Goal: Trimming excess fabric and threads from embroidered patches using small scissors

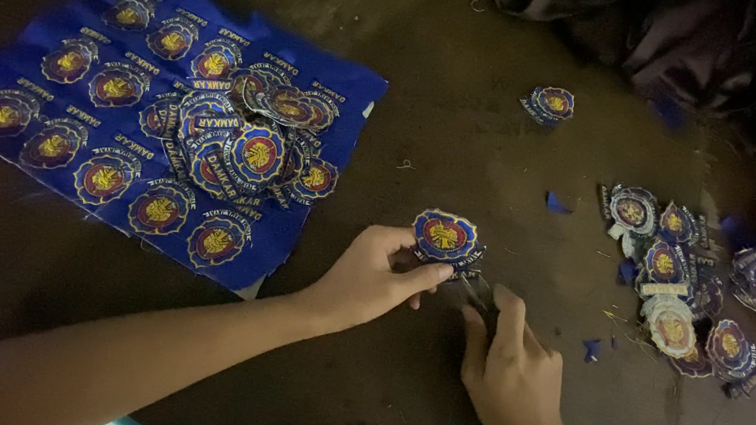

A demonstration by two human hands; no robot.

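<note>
Pinching a round blue embroidered badge (445, 237) between thumb and fingers, left hand (364, 279) holds it just above the dark table (458, 111). Right hand (509, 371) grips small scissors (480, 292) at the badge's lower edge. Blue uncut badge sheet (38, 78) lies left, cut badge pile (686, 291) right.

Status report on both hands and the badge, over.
Left hand pinching blue embroidered badge. Right hand at its lower edge, on small scissors. Nothing in the way.

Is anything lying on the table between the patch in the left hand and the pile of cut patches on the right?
Only small blue scraps. The left hand holds the patch; the pile lies beyond dark table.
</note>
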